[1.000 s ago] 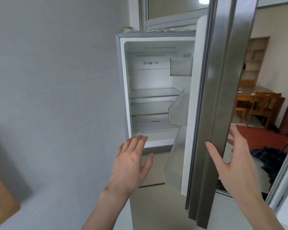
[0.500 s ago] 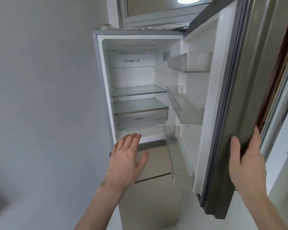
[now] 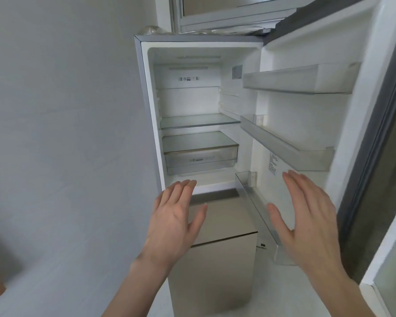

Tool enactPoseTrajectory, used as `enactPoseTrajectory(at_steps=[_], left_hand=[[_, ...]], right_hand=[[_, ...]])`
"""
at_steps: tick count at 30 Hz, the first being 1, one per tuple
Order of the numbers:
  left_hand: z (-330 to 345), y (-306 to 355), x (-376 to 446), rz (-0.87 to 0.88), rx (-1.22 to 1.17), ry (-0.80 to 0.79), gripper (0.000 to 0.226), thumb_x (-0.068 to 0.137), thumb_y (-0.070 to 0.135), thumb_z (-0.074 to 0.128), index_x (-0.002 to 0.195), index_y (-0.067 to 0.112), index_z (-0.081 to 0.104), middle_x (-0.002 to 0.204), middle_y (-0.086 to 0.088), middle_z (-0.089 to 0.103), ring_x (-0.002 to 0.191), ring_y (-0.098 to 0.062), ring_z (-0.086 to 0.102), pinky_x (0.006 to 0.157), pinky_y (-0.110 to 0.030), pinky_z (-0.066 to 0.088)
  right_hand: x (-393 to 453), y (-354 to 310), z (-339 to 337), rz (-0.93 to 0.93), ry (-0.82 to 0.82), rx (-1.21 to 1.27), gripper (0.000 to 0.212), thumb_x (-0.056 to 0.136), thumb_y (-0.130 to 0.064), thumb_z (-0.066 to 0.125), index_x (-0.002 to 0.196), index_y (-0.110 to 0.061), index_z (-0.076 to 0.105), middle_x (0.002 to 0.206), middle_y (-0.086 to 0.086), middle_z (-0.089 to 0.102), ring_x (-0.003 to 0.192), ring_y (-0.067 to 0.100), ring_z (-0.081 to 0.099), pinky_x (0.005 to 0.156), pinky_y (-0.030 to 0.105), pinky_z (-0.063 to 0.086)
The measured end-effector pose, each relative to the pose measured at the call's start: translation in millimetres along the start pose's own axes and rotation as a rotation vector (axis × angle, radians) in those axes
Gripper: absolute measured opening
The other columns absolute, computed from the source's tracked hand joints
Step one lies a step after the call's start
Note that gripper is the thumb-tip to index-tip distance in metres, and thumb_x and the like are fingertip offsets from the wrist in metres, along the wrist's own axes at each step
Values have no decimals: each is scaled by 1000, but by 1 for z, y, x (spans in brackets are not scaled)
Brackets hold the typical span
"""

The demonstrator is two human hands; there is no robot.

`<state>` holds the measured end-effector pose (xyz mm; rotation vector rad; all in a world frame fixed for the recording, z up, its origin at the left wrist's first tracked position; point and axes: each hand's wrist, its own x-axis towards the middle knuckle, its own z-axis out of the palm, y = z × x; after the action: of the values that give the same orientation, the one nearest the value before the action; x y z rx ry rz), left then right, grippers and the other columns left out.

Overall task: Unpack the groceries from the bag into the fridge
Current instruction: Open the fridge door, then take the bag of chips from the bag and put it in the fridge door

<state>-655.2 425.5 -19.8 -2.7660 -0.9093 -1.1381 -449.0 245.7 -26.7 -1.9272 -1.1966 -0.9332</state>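
Facing fridge [image 3: 150, 115], left hand [image 3: 173, 221], right hand [image 3: 311, 221] spread, empty.

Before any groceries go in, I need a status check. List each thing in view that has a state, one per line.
Fridge door: swung wide open.
Glass shelf: in place, bare.
Crisper drawer: pushed in, shut.
Door bins: three fitted, nothing in them.
Lower compartment door: closed.
Left hand: open, holding nothing.
Right hand: open, holding nothing, off the door.
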Motion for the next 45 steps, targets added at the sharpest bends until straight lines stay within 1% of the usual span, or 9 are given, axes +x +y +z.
enactPoseTrajectory(at_steps=[4, 11, 17, 27, 31, 35, 37, 39, 45], left_hand=[[-11, -20, -1, -28, 28, 42, 53, 101, 49, 45, 143, 18, 53, 137, 4, 60, 129, -21, 54, 109, -40, 45], [-22, -76, 7, -110, 97, 82, 53, 102, 49, 44, 144, 19, 51, 141, 5, 57, 135, -22, 51, 111, -39, 41], [-32, -126, 8, -208, 158, 127, 54, 102, 49, 44, 145, 18, 50, 143, 4, 56, 137, -23, 49, 111, -41, 41], [-84, -182, -33, -433, 359, 145, 53, 101, 50, 48, 144, 18, 52, 144, 4, 57, 142, -22, 46, 113, -40, 39], [-106, -185, -59, -560, 456, 183, 53, 101, 50, 49, 144, 19, 53, 145, 5, 56, 143, -20, 46, 113, -41, 40], [-124, -177, -84, -651, 551, 238, 53, 101, 49, 49, 143, 17, 54, 144, 3, 57, 141, -21, 48, 112, -43, 42], [-134, -173, -95, -711, 610, 264, 52, 101, 49, 48, 142, 18, 55, 145, 5, 56, 141, -20, 47, 113, -41, 40], [-144, -167, -108, -786, 660, 296, 52, 100, 49, 49, 143, 18, 54, 145, 6, 55, 141, -20, 46, 114, -40, 39], [-177, -133, -164, -1056, 845, 314, 57, 100, 51, 47, 147, 19, 50, 149, 4, 53, 144, -20, 43, 117, -39, 36]], right_hand=[[19, -25, 20, -21, -94, 74, 63, 99, -53, 44, 146, -11, 50, 149, 6, 52, 140, 27, 47, 113, 50, 39], [53, -79, 80, -71, -188, 141, 66, 99, -61, 40, 144, -15, 52, 143, -1, 57, 132, 23, 52, 112, 41, 40], [78, -130, 134, -189, -293, 162, 69, 100, -67, 32, 148, -20, 47, 147, -6, 53, 138, 18, 47, 115, 41, 38], [93, -231, 190, -339, -365, 412, 69, 98, -64, 35, 147, -17, 48, 145, -3, 55, 133, 22, 52, 111, 41, 42], [85, -270, 203, -376, -383, 533, 68, 98, -61, 39, 145, -14, 51, 142, 1, 58, 130, 24, 54, 109, 44, 44], [74, -309, 211, -459, -452, 666, 73, 99, -66, 31, 147, -14, 49, 145, 1, 56, 134, 24, 53, 111, 46, 43], [68, -329, 212, -516, -464, 726, 73, 98, -66, 33, 147, -14, 49, 145, 1, 56, 135, 23, 52, 112, 45, 41], [62, -349, 212, -575, -474, 786, 72, 98, -65, 36, 146, -14, 50, 144, 1, 57, 136, 23, 52, 113, 44, 40], [34, -402, 192, -747, -537, 980, 75, 99, -67, 34, 149, -13, 48, 147, 4, 55, 139, 24, 49, 115, 43, 39]])
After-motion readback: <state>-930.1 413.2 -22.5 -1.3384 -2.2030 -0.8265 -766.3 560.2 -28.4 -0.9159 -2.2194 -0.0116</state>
